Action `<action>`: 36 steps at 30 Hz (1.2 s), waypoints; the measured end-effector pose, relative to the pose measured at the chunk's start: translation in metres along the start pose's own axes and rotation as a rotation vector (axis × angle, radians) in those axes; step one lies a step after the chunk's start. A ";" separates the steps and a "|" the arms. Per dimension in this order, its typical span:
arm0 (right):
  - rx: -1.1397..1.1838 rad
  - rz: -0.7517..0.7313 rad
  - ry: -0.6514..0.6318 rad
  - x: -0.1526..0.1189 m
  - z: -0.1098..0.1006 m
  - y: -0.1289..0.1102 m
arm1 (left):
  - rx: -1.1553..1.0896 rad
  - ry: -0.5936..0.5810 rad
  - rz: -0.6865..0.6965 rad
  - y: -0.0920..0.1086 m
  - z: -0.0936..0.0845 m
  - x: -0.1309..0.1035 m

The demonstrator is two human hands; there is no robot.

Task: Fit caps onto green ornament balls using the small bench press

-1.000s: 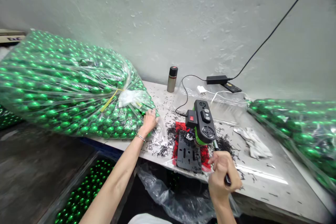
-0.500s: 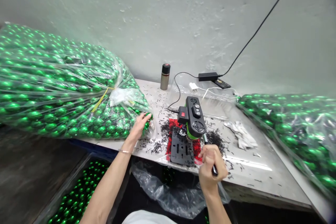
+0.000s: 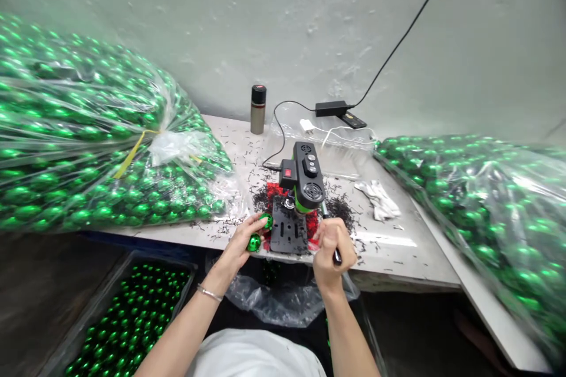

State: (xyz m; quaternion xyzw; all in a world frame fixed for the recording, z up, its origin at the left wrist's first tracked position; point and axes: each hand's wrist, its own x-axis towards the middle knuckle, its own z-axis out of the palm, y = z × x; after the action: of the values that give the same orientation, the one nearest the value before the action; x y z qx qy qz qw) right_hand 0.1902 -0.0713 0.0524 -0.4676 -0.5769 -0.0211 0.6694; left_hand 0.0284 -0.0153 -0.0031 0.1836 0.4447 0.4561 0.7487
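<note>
Two shiny green balls, one at the fingertips [image 3: 266,221] and one lower down [image 3: 254,242], are held in my left hand [image 3: 242,240], just left of the machine's black slotted base plate [image 3: 287,238]. My right hand [image 3: 333,247] is wrapped round the black-ended lever [image 3: 337,257] on the right side of the black and green machine [image 3: 309,179]. Small black bits [image 3: 339,212] lie around the red base beneath the machine.
A large tied bag of green balls [image 3: 101,147] fills the left side, another bag [image 3: 477,206] the right. Behind stand a bottle [image 3: 258,111], a power adapter [image 3: 331,108] and a clear tray [image 3: 345,162]. White gloves [image 3: 379,200] lie right. A crate of balls [image 3: 132,306] sits below.
My left hand has moved right, away from the big bag, and now shows two green balls beside the base plate. My right hand stays on the lever. The camera view has shifted.
</note>
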 end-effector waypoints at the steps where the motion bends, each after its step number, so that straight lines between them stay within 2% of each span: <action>1: -0.002 0.003 0.001 0.001 0.000 -0.001 | 0.051 0.002 -0.001 -0.003 0.002 0.002; 7: 0.014 0.021 -0.002 0.008 0.001 -0.004 | 0.337 -0.027 0.141 -0.020 0.020 0.011; 11: -0.002 0.038 0.002 0.014 0.001 -0.008 | 0.511 -0.070 0.254 -0.025 0.023 0.015; 15: -0.020 0.037 0.006 0.019 0.001 -0.012 | 0.661 -0.062 0.311 -0.022 0.014 0.019; 18: -0.007 0.046 -0.002 0.024 0.001 -0.013 | 0.680 -0.055 0.345 -0.019 0.011 0.020; 23: 0.009 0.079 -0.022 0.031 0.000 -0.016 | 0.687 -0.114 0.390 -0.019 0.017 0.022; 30: 0.010 0.055 -0.007 0.031 0.001 -0.016 | 1.078 -0.099 0.494 -0.018 0.024 0.018; 36: -0.008 0.046 -0.009 0.029 0.001 -0.017 | 1.198 -0.049 0.534 -0.012 0.029 0.012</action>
State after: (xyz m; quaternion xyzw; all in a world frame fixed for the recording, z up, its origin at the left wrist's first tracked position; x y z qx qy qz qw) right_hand 0.1895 -0.0656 0.0852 -0.4835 -0.5690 -0.0059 0.6651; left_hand 0.0614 -0.0075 -0.0017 0.6832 0.5438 0.2952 0.3878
